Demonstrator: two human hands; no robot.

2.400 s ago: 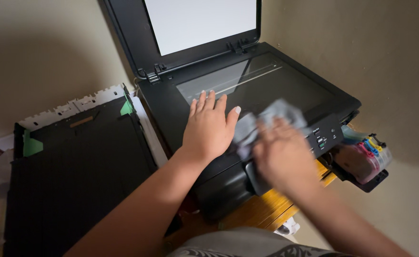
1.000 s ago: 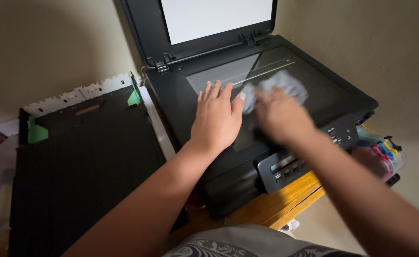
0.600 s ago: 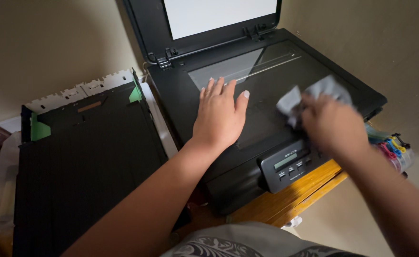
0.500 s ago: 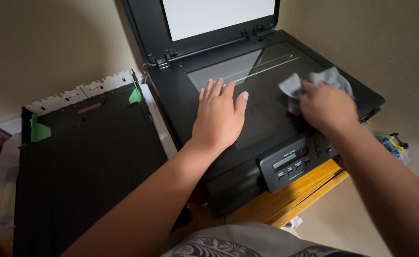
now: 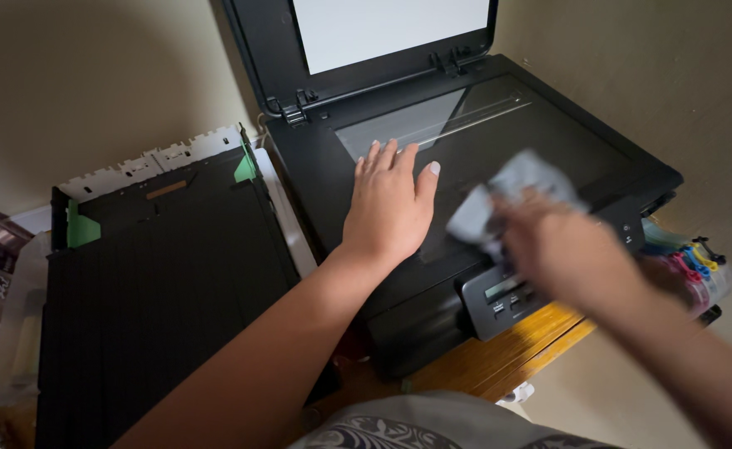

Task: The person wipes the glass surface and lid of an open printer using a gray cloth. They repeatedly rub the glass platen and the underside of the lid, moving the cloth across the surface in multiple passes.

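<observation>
A black printer point(image 5: 366, 150) with its scanner lid point(image 5: 383, 37) raised stands on a wooden surface. My left hand point(image 5: 387, 208) lies flat, fingers apart, on the left part of the scanner glass point(image 5: 441, 125). My right hand point(image 5: 561, 245), blurred by motion, grips a crumpled light grey cloth point(image 5: 503, 195) and presses it on the glass near the front right, just above the control panel point(image 5: 511, 291).
A black paper tray point(image 5: 158, 274) with green guides lies to the left of the printer. Ink tanks with coloured caps point(image 5: 690, 266) hang at the printer's right side. The wooden table edge point(image 5: 516, 349) shows below the panel. Clutter sits at far left.
My right hand has slid the cloth across the glass, out to the right and back left toward the front. My left hand has stayed flat in place.
</observation>
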